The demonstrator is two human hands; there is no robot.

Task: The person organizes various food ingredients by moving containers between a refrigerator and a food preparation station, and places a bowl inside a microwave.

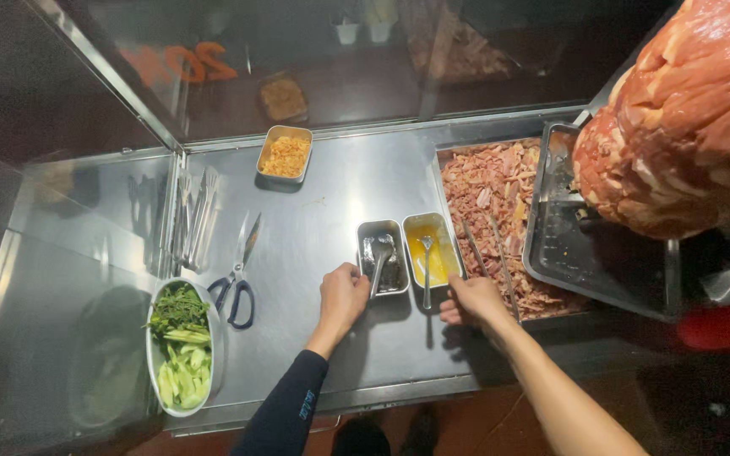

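My left hand (342,293) grips the handle of a metal spoon (379,256) that rests in a small steel tray of dark sauce (383,258). Beside it stands a second small tray of yellow sauce (433,248) with its own spoon (427,266). My right hand (472,302) holds long metal tongs (487,253) whose tips reach into the large pan of chopped cooked meat (492,190). Both hands sit at the near edge of the steel counter (323,203).
A big cone of raw meat (686,118) hangs on a spit at the right above a drip tray (585,249). Scissors (238,274), a tray of fried crumbs (285,154), spare utensils (192,215) and a bowl of greens and cucumber (181,346) lie to the left. Glass panels stand behind.
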